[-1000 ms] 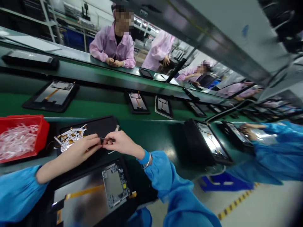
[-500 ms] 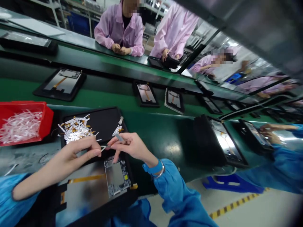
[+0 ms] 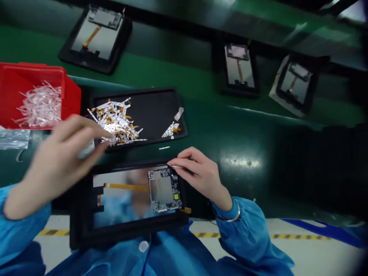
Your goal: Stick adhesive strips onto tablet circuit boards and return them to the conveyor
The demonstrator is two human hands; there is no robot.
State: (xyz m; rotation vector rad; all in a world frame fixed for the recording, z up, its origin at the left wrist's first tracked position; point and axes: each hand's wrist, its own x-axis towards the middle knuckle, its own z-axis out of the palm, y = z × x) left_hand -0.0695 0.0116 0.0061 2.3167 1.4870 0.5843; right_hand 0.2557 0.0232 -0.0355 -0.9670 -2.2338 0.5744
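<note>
My left hand [image 3: 66,147], blurred, reaches over the near edge of a heap of white-and-orange flex strips [image 3: 117,122] on a black tray [image 3: 152,105]. Its thumb and fingers are apart, with nothing visible between them. My right hand [image 3: 201,172] pinches a thin metal tool, apparently tweezers [image 3: 178,166], mostly hidden by the fingers. Its tip is at the upper right corner of an opened tablet [image 3: 129,228], beside the circuit board [image 3: 162,189]. An orange ribbon cable [image 3: 126,186] runs left from that board. One small white strip [image 3: 164,148] lies on the bench between tray and tablet.
A red bin [image 3: 71,96] of thin white strips [image 3: 43,105] stands at the left. A smaller cluster of flex strips [image 3: 171,130] is at the tray's right end. Beyond, several opened tablets [image 3: 96,42] lie along the green line. A clear plastic bag [image 3: 14,138] is below the bin.
The view has tilted down. My hands have separated: the left went from holding a small pale strip to the heap, the right moved down to the tablet's upper right corner.
</note>
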